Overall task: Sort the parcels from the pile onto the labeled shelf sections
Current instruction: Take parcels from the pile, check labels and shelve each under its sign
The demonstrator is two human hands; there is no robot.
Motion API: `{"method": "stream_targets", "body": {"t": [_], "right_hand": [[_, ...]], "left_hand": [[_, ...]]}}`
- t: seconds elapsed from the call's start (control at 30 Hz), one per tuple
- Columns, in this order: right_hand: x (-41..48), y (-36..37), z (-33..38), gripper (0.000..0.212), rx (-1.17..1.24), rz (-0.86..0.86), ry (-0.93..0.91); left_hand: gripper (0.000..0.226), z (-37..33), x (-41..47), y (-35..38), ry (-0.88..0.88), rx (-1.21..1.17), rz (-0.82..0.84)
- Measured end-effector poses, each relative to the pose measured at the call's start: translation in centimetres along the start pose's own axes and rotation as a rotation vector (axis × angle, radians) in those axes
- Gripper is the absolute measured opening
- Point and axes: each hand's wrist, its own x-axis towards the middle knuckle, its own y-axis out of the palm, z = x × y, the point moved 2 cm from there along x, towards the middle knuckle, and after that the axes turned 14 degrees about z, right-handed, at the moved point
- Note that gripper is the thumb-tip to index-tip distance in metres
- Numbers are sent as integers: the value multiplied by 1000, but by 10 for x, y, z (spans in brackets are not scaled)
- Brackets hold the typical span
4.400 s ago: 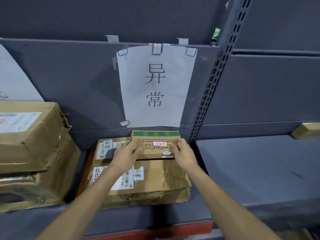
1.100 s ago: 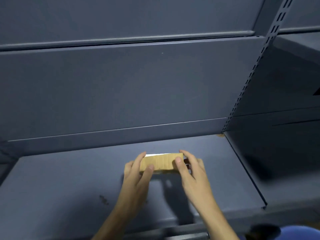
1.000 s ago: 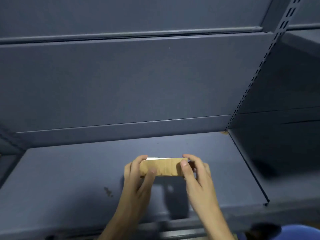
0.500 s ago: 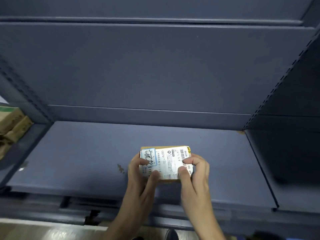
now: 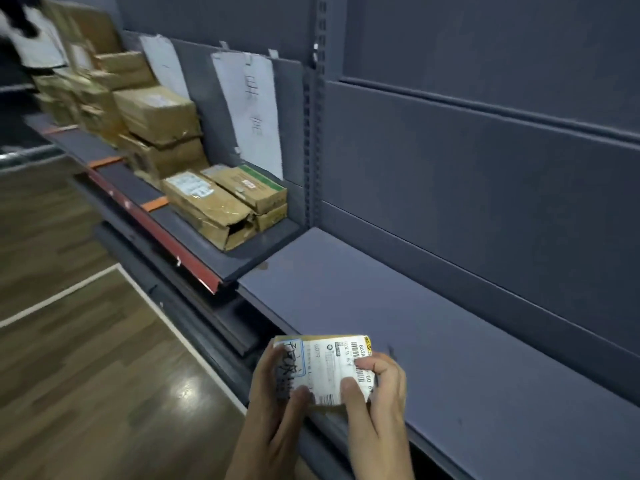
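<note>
The parcel (image 5: 325,365), edge-on a second ago, is now turned label-up over the front edge of the shelf (image 5: 450,341). The left hand (image 5: 277,386) and right hand (image 5: 377,393) each keep a pinching grip on it. It is probably being read, not yet sorted.

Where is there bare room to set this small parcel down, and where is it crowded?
Free: the grey shelf board right of the slotted upright, back panel to front edge. Crowded: the shelf left of that upright, stacked with cartons under paper signs.
</note>
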Motion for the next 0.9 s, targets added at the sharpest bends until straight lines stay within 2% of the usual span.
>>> {"method": "stream_targets", "body": {"t": [0.17,0.33,0.4,0.57,0.73,0.9], "right_hand": [[10,109,29,30,-39,147,-127],[20,199,46,30,-58,288,-218],[28,228,49,32,-60,330,-229],[63,301,55,33,-81,439,-241],[120,389,59,31,-72,496,-291],[196,471,75,31,-9,517,-277]], "left_hand": [[54,22,-33,-101,35,34,-225],[47,52,-45,-192,35,-19,-380],[46,63,-47,-219,1,-23,-408],[58,70,-46,-275,51,59,-472],[56,105,-15,-354,24,21,-630],[56,130,47,-444,-37,208,-573]]}}
